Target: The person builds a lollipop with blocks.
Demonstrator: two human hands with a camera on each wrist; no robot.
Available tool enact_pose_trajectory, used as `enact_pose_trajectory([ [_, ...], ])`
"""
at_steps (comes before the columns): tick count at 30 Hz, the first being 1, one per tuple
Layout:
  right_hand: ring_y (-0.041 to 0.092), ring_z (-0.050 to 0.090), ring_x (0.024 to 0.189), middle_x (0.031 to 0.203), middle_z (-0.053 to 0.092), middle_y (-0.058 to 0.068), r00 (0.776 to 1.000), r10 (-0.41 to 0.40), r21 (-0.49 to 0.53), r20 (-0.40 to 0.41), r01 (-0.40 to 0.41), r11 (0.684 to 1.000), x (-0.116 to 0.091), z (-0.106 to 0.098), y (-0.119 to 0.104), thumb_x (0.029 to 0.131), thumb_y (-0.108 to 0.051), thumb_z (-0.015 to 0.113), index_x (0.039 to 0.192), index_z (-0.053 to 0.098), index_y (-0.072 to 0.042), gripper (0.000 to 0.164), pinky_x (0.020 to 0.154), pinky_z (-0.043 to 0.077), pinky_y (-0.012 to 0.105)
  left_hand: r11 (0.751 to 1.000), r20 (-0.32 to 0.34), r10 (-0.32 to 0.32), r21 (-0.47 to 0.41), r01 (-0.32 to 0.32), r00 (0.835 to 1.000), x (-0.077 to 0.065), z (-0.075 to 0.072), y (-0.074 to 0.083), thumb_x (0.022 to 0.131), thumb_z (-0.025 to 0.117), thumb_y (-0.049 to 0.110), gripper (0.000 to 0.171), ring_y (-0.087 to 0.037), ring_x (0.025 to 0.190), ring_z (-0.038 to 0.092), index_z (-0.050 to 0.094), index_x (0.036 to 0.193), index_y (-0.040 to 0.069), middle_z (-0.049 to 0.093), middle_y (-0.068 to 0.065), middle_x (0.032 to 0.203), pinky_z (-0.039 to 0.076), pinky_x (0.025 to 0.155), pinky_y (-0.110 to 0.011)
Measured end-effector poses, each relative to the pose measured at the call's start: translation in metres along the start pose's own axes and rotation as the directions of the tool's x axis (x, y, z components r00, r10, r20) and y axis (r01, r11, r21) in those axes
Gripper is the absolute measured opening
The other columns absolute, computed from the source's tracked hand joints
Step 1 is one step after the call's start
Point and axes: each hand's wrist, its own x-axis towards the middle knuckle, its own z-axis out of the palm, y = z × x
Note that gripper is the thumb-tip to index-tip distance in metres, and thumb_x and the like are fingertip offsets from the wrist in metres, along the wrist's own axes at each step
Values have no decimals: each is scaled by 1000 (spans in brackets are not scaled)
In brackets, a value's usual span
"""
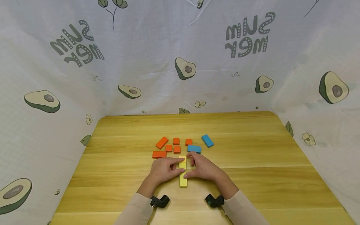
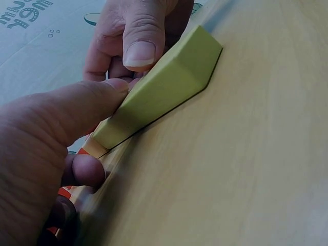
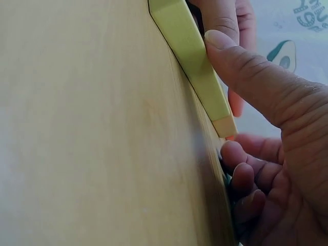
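Note:
A long yellow block (image 1: 183, 181) lies lengthwise in front of me on the table. A small square block (image 1: 182, 157), slightly more orange, sits in line at its far end. My left hand (image 1: 165, 170) reaches in from the left, index fingertip over the small block and thumb on the long block. From the right, my right hand (image 1: 206, 168) touches the long block's edge with its thumb, while its bent index finger is by the far right corner of the small block. In the left wrist view both thumbs are at the upper edge of the long block (image 2: 159, 84).
Beyond my hands lie several small orange squares, such as this orange square (image 1: 177, 149). An orange rectangle (image 1: 159, 154) and a tilted orange rectangle (image 1: 162, 142) are to the left. One blue block (image 1: 194, 149) lies near my right hand, another blue block (image 1: 207, 141) farther back.

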Motion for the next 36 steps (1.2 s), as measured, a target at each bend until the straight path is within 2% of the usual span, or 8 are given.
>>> enact_pose_trajectory([
  [4, 12, 46, 76, 91, 53, 0, 1000, -17, -13, 3, 17, 1000, 2, 0, 0, 76, -46, 89, 147, 49, -7, 90, 68, 39, 26, 1000, -1, -2, 3, 2, 1000, 0, -1, 0, 89, 74, 52, 42, 7, 51, 36, 73, 128, 36, 51, 22, 63, 29, 52, -18],
  [16, 11, 46, 75, 91, 53, 0, 1000, -25, 9, 18, 25, 1000, 4, 0, 1, 77, -45, 89, 144, 52, -8, 85, 67, 39, 26, 1000, -7, -4, 1, 4, 1000, -2, 0, -2, 89, 74, 54, 43, 7, 51, 36, 73, 128, 37, 49, 22, 63, 28, 52, -18],
  [19, 10, 49, 71, 90, 56, -2, 1000, -12, 42, -2, 12, 999, 4, -4, 5, 82, -43, 85, 142, 54, -10, 75, 65, 43, 25, 1000, -15, 8, -5, -8, 1000, -1, 1, -3, 89, 74, 54, 43, 7, 50, 36, 73, 128, 36, 50, 22, 62, 29, 51, -18],
  [22, 11, 51, 67, 86, 59, -2, 996, 18, 65, -82, -12, 998, 7, -11, 10, 89, -36, 81, 133, 60, -10, 55, 62, 45, 26, 1000, -19, 29, -9, -29, 999, -1, 2, -4, 88, 74, 54, 43, 7, 50, 36, 73, 128, 36, 51, 22, 62, 29, 50, -18],
  [24, 12, 51, 66, 84, 59, -1, 985, 59, 65, -160, -49, 997, 9, -16, 15, 91, -30, 79, 127, 62, -10, 44, 62, 45, 26, 999, -14, 36, -9, -36, 999, 0, 3, -4, 88, 74, 54, 43, 7, 50, 37, 73, 128, 37, 51, 22, 62, 28, 50, -18],
  [27, 14, 51, 67, 82, 59, 1, 962, 125, 46, -244, -117, 992, 13, -25, 23, 91, -26, 78, 123, 62, -9, 40, 64, 44, 28, 999, -6, 44, -2, -44, 999, 2, 4, -5, 88, 74, 56, 44, 8, 50, 37, 72, 128, 39, 50, 23, 62, 27, 50, -18],
  [30, 16, 52, 68, 82, 60, 3, 953, 179, 52, -246, -171, 984, 17, -32, 29, 92, -25, 78, 124, 61, -8, 41, 66, 44, 30, 999, 1, 45, -2, -45, 999, 5, 5, -3, 88, 73, 57, 45, 8, 50, 37, 71, 129, 40, 50, 23, 62, 27, 50, -18],
  [36, 17, 51, 67, 82, 59, 4, 960, 210, 90, -187, -196, 976, 24, -38, 37, 94, -25, 75, 120, 63, -6, 35, 64, 42, 31, 999, -2, 50, -10, -50, 999, 7, 7, 1, 88, 73, 57, 44, 9, 50, 38, 72, 128, 40, 52, 23, 61, 29, 50, -18],
])
